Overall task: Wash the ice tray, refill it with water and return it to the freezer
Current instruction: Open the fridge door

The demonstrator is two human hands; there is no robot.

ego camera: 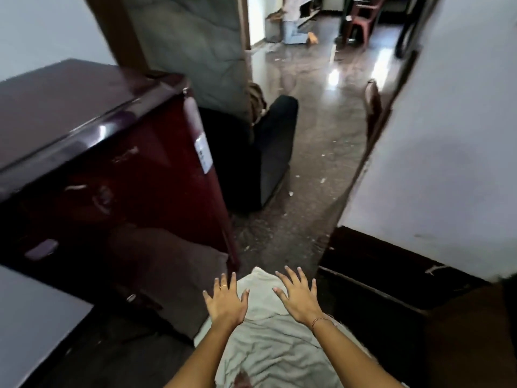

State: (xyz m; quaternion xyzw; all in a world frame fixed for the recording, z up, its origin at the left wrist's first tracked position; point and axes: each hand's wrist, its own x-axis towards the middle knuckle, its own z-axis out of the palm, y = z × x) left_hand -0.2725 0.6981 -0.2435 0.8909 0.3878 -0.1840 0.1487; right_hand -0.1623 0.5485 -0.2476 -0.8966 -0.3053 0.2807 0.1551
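Observation:
A dark maroon fridge (112,175) stands at the left with its door closed and a white sticker near the door's top right corner. My left hand (225,302) and my right hand (299,296) are stretched out in front of me, palms down, fingers spread and straight, holding nothing. Both hover over my pale grey garment, to the right of the fridge's lower corner. No ice tray is in view.
A dark armchair (268,152) sits behind the fridge. A white wall (447,152) with a dark skirting bounds the right. Between them runs a glossy grey floor (313,130) toward a far room with a reddish plastic chair (363,18) and a kneeling person (292,26).

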